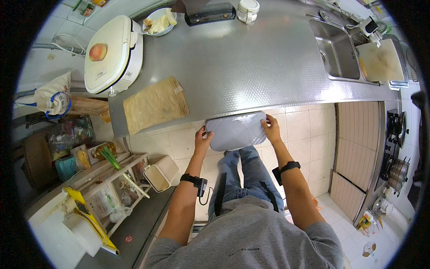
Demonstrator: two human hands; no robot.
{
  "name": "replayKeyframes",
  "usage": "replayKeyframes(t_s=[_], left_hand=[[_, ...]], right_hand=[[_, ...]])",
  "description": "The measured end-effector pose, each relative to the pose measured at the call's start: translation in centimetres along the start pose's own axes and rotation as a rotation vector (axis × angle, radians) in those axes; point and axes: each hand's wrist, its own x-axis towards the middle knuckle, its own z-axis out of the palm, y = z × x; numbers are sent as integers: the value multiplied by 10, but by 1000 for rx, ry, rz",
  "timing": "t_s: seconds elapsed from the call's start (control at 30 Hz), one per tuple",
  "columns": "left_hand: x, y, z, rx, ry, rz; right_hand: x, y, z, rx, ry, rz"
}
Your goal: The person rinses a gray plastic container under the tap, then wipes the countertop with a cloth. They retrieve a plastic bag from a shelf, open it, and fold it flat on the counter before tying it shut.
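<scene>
A grey rectangular container with rounded corners is held level in front of my legs, just off the counter's front edge. My left hand grips its left end, thumb on top. At its right end my right hand pinches the rim between thumb and fingers. Whitish patches show on its upper face; whether that face is a lid or a base, I cannot tell. On the counter to the left lies a folded tan cloth, partly over the edge.
The steel counter bears a white rice cooker with a peach on top, a bowl of food and a lidded jar. A sink and cutting board are at right. A bin stands by the left shelf rack.
</scene>
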Motion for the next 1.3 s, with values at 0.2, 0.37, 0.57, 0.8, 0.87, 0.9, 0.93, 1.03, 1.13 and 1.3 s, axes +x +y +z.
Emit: replayKeyframes(t_s=[0.2,0.37,0.57,0.8,0.87,0.9,0.93,1.03,1.13,1.3], left_hand=[[3,-3,3,34,12,15],[18,-8,6,-5,102,-13],[26,-12,6,54,133,-63],[16,-12,20,337,325,-1],[2,-3,16,379,462,96],[-7,1,10,360,495,167],[-17,5,1,338,518,212],[-45,13,-35,217,496,194],[-67,17,-56,-39,552,252],[-127,27,-86,-9,645,223]], right_hand=[[2,13,6,152,-53,65],[11,8,11,134,-66,213],[19,12,12,84,-91,253],[13,-26,-8,-417,-143,67],[5,-49,-21,-658,-210,-14],[0,-62,-27,-735,-164,-162],[-5,-75,-32,-796,-154,-261],[-16,-115,-25,-699,-327,-472],[-38,-155,4,-337,-414,-714],[-78,-217,66,-232,-605,-824]])
